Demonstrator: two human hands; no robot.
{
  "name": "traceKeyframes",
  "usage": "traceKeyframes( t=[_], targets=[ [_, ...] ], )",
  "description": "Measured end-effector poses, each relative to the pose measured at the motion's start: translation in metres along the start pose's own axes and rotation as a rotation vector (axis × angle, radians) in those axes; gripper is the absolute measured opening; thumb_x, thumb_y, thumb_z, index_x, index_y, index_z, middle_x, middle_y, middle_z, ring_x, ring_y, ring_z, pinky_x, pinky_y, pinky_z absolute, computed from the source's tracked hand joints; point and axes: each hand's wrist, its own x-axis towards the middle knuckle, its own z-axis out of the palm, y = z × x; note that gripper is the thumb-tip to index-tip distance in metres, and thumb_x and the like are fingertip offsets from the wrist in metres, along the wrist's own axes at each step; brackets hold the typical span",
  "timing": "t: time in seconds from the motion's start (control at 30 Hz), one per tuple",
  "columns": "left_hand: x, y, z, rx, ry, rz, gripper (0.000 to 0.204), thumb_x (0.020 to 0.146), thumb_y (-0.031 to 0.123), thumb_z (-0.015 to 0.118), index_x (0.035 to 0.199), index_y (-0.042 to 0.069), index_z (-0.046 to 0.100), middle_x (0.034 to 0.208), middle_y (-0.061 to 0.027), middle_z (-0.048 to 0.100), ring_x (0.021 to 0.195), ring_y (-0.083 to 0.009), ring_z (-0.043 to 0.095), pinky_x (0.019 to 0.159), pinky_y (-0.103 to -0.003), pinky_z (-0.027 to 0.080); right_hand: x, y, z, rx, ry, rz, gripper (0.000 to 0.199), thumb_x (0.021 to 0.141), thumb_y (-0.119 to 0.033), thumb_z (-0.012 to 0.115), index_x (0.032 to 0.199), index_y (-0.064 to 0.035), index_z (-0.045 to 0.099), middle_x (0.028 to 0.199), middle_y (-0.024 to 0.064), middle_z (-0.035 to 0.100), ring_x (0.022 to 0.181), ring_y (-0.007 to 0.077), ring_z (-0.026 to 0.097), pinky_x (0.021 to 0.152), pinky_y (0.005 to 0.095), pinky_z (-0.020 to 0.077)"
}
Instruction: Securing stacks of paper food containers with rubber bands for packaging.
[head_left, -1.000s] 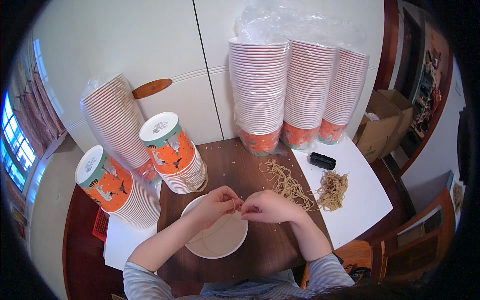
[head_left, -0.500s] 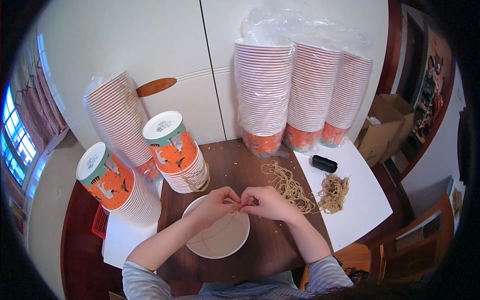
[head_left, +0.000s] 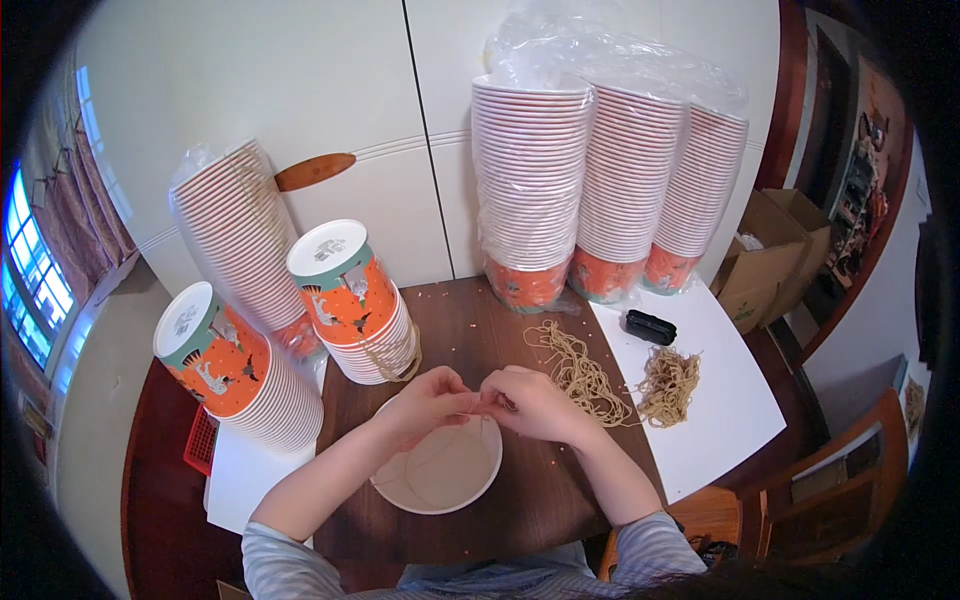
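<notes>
A thin tan string [head_left: 478, 402] is pinched between the fingertips of both hands, which meet at the centre of the dark wooden bench [head_left: 520, 500], just above the far rim of a white paper bowl [head_left: 440, 468]. The left hand [head_left: 432, 398] is closed on the string from the 9 o'clock side, the right hand [head_left: 535, 402] from the 3 o'clock side, knuckles almost touching. Loops of string lie inside the bowl. At 2 o'clock from the hands lies a loose heap of strings [head_left: 580, 370], with a smaller tangled bundle [head_left: 668, 384] further right on a white sheet [head_left: 730, 420], near a small black object [head_left: 650, 326]. At 10 o'clock two tilted stacks of orange printed cups [head_left: 350, 300] lean toward the hands, with a wrapped pale stack [head_left: 240, 230] behind them. At 12 to 1 o'clock three tall cup stacks in plastic wrap [head_left: 600, 160] stand against the white cabinet [head_left: 300, 100].
</notes>
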Motion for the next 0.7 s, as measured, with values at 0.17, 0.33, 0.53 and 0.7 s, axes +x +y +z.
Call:
traceKeyframes(
  t=[0.17,0.33,0.53,0.7],
  targets=[
    [-0.019,0.006,0.008,0.694,-0.031,0.232,0.021,0.08,0.019,0.06,0.087,0.003,0.05,0.078,-0.0035,0.055,0.073,-0.0095,0.054,0.062,-0.024,0.044,0.001,0.003,-0.001,0.061,-0.058,0.065,0.016,0.07,-0.005,0.06,0.08,-0.0033,0.048,0.071,0.0105,0.055,0.07,0.0272,0.057,0.061,0.036,0.0459],
    [-0.031,-0.007,0.015,0.707,-0.196,0.325,0.02,0.082,0.022,0.057,0.086,0.003,0.052,0.076,-0.0033,0.056,0.07,-0.0098,0.052,0.063,-0.026,0.043,0.001,0.006,0.002,0.092,-0.066,0.059,0.016,0.071,-0.004,0.06,0.08,-0.0032,0.047,0.071,0.0105,0.055,0.068,0.0269,0.057,0.059,0.0354,0.0461],
    [-0.033,-0.002,0.004,0.832,-0.021,0.348,0.016,0.081,0.018,0.054,0.087,0.003,0.057,0.072,-0.0081,0.056,0.063,-0.0155,0.053,0.059,-0.028,0.044,0.0,0.01,0.003,0.112,-0.036,0.055,0.017,0.072,-0.005,0.062,0.08,-0.003,0.047,0.071,0.0098,0.055,0.067,0.0249,0.058,0.058,0.0338,0.0469],
    [-0.028,-0.005,0.0,0.981,0.06,0.55,0.016,0.078,0.012,0.055,0.088,0.001,0.06,0.069,-0.0116,0.058,0.063,-0.0169,0.058,0.058,-0.029,0.045,0.0,0.012,0.004,0.154,-0.054,0.078,0.017,0.073,-0.007,0.063,0.081,-0.0029,0.048,0.073,0.0096,0.056,0.067,0.0229,0.059,0.059,0.0326,0.0473]
  ],
)
